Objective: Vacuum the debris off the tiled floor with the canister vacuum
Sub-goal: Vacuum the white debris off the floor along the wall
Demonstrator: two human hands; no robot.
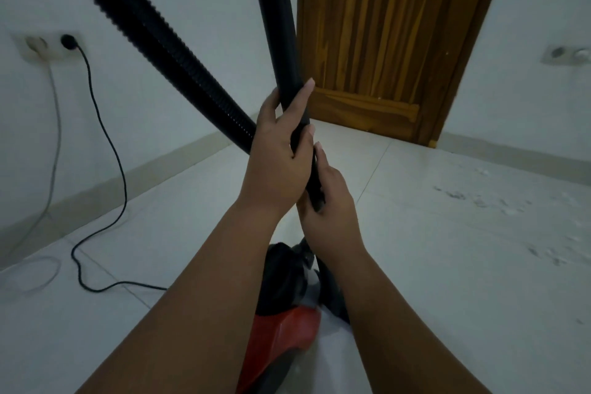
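Note:
A smooth black vacuum wand (pixel 275 19) rises from my hands to the top of the view. My left hand (pixel 278 153) grips it, thumb stretched up along the tube. Just below, my right hand (pixel 332 201) holds a narrower black piece (pixel 315 182) at the wand's lower end. A ribbed black hose (pixel 150 32) runs from behind my left hand up to the top left. The red and black canister (pixel 287 323) sits on the floor under my forearms. Grey debris (pixel 479 198) is scattered over the white tiles at the right.
A black power cord (pixel 105 144) runs from a wall socket (pixel 51 45) down across the floor at the left, beside a thin white cable (pixel 54 137). A wooden door (pixel 390 38) stands shut ahead. Another socket (pixel 566 54) is on the right wall.

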